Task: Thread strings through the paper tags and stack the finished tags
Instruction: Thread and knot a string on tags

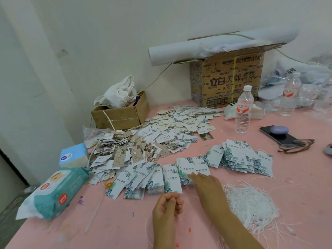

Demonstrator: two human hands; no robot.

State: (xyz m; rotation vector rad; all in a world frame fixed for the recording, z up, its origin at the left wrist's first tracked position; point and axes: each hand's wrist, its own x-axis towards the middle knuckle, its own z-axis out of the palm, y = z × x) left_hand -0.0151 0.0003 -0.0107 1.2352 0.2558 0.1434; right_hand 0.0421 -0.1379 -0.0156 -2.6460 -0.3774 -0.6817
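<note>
Wipes (53,193) and a tissue pack (73,155) lie at the left edge of the pink table (125,225). Behind them a small box (118,117) holds a white bag (120,92). In front of the box sits a heap of strung tags (124,151), and a wider scatter of loose tags (181,119) spreads to its right. Nearer the person, leaf tags (142,178) lie in overlapping bunches in a row. The left hand (167,205) is just below this row, fingers curled into the palm with the thumb against them; whether they pinch a string I cannot tell. The right hand (206,184) lies flat with straight fingers, its tips touching the rightmost bunch of the row. Right of that hand is a tangle of white strings (251,203), and behind it a fanned stack (240,159) of leaf tags. Farther back stand a bottle (243,112) and a carton (226,79), with a phone (276,136) and glasses (296,145) at right.
</note>
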